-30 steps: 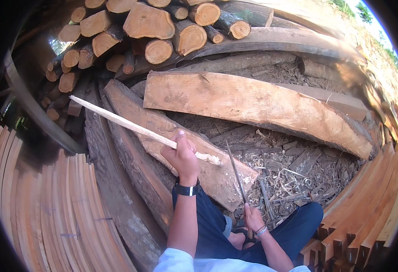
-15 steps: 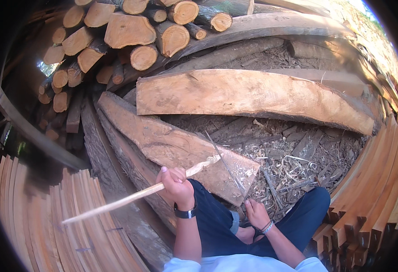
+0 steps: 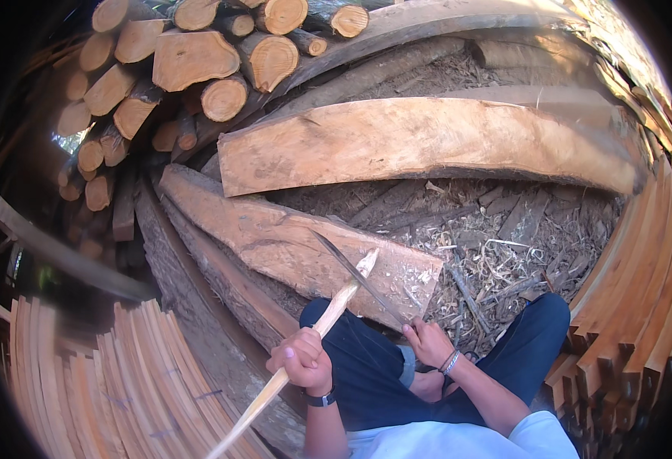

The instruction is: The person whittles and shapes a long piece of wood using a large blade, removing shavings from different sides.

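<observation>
A pale, peeled wooden stick (image 3: 334, 310) slants up from the lower left, its carved far end above the thick board (image 3: 275, 237) before me. My left hand (image 3: 301, 359) is closed around the middle of this stick. Across its upper end lies the long, thin blade of a knife (image 3: 360, 277), whose tip points to the far left. My right hand (image 3: 429, 344) is wrapped round the knife's handle, which the fingers mostly hide. Wood chips are scattered on the board's near right end, beneath the blade.
A big curved slab (image 3: 428, 145) lies beyond the board. Cut logs (image 3: 198, 61) are stacked at the far left. Sawn planks stand on the left (image 3: 145, 367) and more are piled on the right (image 3: 634, 283). Shavings (image 3: 497, 268) cover the ground between.
My left hand has turned the stick steeper and drawn its near end down. The knife in my right hand has swung left, its blade now lying across the stick lower and flatter.
</observation>
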Demonstrator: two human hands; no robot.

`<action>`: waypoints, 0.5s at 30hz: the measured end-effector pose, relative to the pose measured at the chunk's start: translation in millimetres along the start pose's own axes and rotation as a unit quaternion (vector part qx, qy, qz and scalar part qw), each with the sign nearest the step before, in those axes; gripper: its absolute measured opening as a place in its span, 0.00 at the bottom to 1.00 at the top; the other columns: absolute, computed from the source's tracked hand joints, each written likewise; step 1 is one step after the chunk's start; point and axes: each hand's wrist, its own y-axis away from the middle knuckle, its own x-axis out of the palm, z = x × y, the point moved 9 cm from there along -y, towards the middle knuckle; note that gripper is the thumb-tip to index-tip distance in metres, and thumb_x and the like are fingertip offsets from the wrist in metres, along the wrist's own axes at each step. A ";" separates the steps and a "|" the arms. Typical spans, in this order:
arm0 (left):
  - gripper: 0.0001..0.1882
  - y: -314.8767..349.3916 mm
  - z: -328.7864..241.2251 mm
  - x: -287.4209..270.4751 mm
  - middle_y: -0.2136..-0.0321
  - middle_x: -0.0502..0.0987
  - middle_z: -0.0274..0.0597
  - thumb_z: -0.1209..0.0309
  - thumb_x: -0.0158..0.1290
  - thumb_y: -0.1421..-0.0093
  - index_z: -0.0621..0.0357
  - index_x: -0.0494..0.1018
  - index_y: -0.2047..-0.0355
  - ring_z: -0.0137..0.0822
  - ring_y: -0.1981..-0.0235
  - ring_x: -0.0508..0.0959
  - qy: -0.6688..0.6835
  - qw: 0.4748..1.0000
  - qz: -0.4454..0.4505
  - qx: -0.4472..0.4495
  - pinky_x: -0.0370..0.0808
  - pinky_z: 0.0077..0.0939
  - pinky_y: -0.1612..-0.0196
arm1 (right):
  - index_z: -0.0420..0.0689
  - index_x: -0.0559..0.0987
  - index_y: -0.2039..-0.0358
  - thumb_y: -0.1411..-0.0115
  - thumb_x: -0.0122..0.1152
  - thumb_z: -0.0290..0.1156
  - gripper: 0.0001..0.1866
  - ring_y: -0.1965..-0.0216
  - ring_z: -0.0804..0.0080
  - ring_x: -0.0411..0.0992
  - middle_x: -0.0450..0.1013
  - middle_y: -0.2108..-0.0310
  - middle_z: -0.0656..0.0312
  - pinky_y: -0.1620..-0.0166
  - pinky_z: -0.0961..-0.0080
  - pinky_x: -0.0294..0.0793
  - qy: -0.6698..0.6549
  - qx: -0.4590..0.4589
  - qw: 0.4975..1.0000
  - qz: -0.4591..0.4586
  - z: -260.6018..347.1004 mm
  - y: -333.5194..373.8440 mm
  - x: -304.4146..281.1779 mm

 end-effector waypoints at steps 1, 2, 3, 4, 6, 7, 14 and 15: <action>0.24 2.2 -0.6 -4.1 0.96 0.50 0.31 0.72 0.35 0.37 0.49 0.50 0.92 0.24 0.94 0.47 0.001 1.000 -0.005 0.003 0.50 0.24 0.84 | 0.33 0.73 0.73 0.33 0.44 0.50 0.28 0.73 0.37 0.73 0.72 0.81 0.37 0.66 0.48 0.72 0.010 -0.006 1.000 0.009 4.7 2.2 1.5; 0.24 4.2 -0.7 -7.7 0.96 0.50 0.31 0.72 0.35 0.37 0.49 0.50 0.92 0.24 0.94 0.48 0.004 1.000 -0.010 0.005 0.50 0.24 0.84 | 0.33 0.73 0.72 0.33 0.44 0.50 0.28 0.73 0.37 0.73 0.72 0.81 0.38 0.66 0.48 0.72 0.020 -0.011 1.000 0.019 14.5 5.2 -0.9; 0.24 6.3 -0.8 -12.0 0.96 0.50 0.31 0.72 0.35 0.37 0.49 0.50 0.92 0.24 0.94 0.48 0.006 1.000 -0.015 0.008 0.50 0.24 0.84 | 0.33 0.73 0.72 0.34 0.45 0.50 0.28 0.73 0.38 0.73 0.72 0.81 0.39 0.66 0.49 0.73 0.030 -0.017 0.999 0.028 19.7 5.7 -1.3; 0.24 7.6 -0.3 -19.8 0.96 0.50 0.30 0.71 0.35 0.37 0.49 0.50 0.92 0.24 0.94 0.48 0.005 1.000 -0.023 0.000 0.50 0.24 0.84 | 0.33 0.73 0.71 0.34 0.45 0.51 0.28 0.73 0.38 0.73 0.72 0.81 0.39 0.66 0.49 0.73 0.045 -0.011 0.999 0.027 17.0 3.6 -1.7; 0.24 6.2 -2.6 -18.6 0.96 0.50 0.30 0.71 0.34 0.36 0.48 0.50 0.92 0.24 0.94 0.48 0.003 1.000 0.001 -0.004 0.50 0.24 0.84 | 0.34 0.73 0.70 0.34 0.45 0.51 0.28 0.73 0.39 0.74 0.72 0.81 0.40 0.66 0.49 0.73 0.074 -0.001 0.997 0.024 10.0 -1.1 -2.0; 0.24 5.9 -3.5 -17.9 0.96 0.51 0.30 0.70 0.34 0.36 0.48 0.50 0.91 0.24 0.94 0.48 0.002 1.000 0.013 -0.006 0.50 0.24 0.83 | 0.34 0.73 0.70 0.34 0.45 0.52 0.28 0.74 0.39 0.74 0.73 0.81 0.40 0.66 0.49 0.73 0.078 0.002 0.997 0.019 7.2 -3.9 -0.2; 0.24 3.4 4.9 -54.6 0.95 0.46 0.29 0.69 0.34 0.34 0.49 0.49 0.90 0.25 0.93 0.46 0.019 0.995 -0.095 -0.033 0.49 0.24 0.83 | 0.35 0.72 0.71 0.34 0.44 0.53 0.29 0.75 0.40 0.74 0.72 0.82 0.40 0.68 0.49 0.74 0.084 -0.045 0.995 0.020 25.8 -2.0 3.4; 0.25 3.5 6.2 -56.1 0.95 0.47 0.29 0.69 0.34 0.34 0.48 0.49 0.90 0.25 0.93 0.46 0.021 0.994 -0.098 -0.037 0.49 0.24 0.83 | 0.35 0.73 0.71 0.34 0.44 0.53 0.29 0.75 0.40 0.74 0.72 0.82 0.40 0.68 0.50 0.74 0.090 -0.059 0.994 0.016 28.2 -4.0 0.4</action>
